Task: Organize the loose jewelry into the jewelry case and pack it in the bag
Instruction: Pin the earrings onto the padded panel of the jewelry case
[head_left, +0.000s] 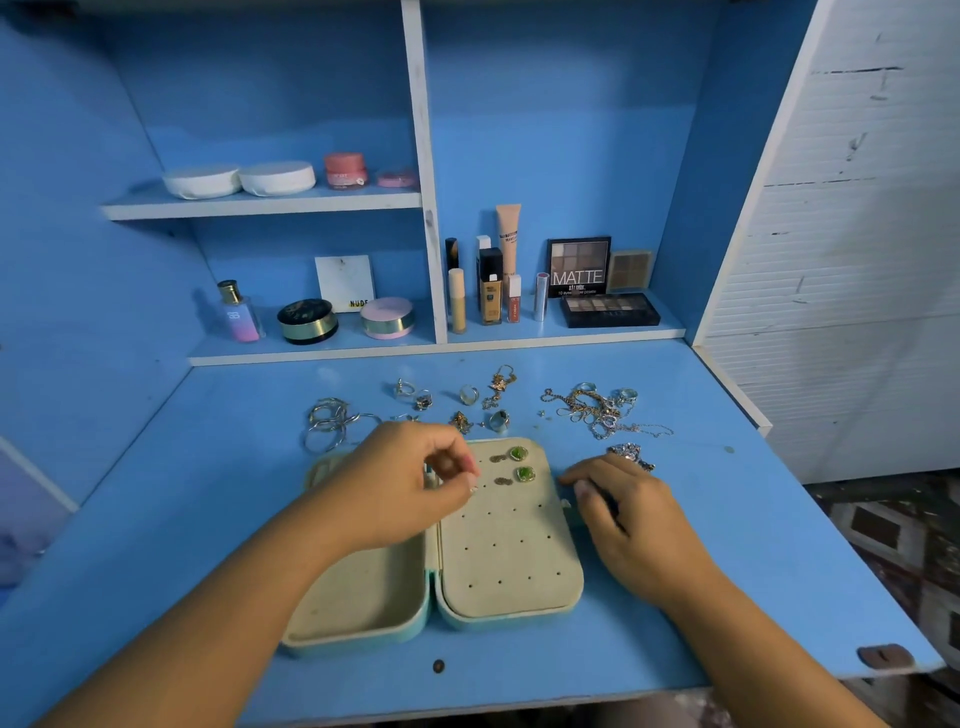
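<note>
The jewelry case (498, 566) lies flat and wide open on the blue desk, its cream lining up. Its right half is a holed panel carrying two green stone earrings (521, 463). My left hand (410, 483) hovers over the case's upper middle and pinches a small earring between thumb and fingertips. My right hand (623, 509) rests on the desk at the case's right edge, fingers loosely curled; whether it holds anything is hidden. Loose jewelry lies behind the case: silver hoops (332, 423), rings (470, 395), tangled chains (597, 410). No bag is in view.
Cosmetics fill the shelves behind: bottles and tubes (491, 280), eyeshadow palettes (608, 309), compacts (387, 318), a perfume bottle (240, 312). The desk's front edge (467, 706) is near me. A white slatted wall (857, 260) stands to the right.
</note>
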